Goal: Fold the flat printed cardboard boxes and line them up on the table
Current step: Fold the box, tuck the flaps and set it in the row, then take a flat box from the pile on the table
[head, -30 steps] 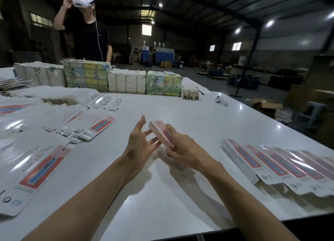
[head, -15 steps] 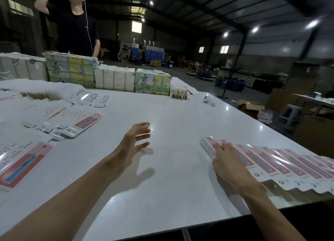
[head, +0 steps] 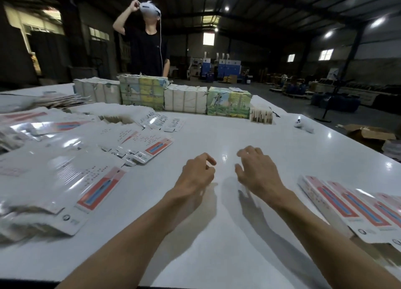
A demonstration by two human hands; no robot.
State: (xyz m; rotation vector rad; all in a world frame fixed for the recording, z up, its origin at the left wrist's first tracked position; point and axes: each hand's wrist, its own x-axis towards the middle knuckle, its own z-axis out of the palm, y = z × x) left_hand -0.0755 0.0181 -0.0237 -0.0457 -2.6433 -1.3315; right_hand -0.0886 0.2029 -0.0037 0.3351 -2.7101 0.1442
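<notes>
Head view: both forearms reach out over the white table point(head: 217, 234). The left hand point(head: 196, 176) and right hand point(head: 258, 173) hang near each other, apart, fingers loosely curled and holding nothing. Folded boxes point(head: 347, 208) lie in an overlapping row at the right edge, well apart from the hands. Flat boxes point(head: 65, 191) lie piled at the left, with more flat sheets point(head: 149, 145) beyond them. Wrapped bundles point(head: 184, 97) line the far edge, and behind them a person point(head: 147, 50) stands holding a headset point(head: 148, 7) at the head.
</notes>
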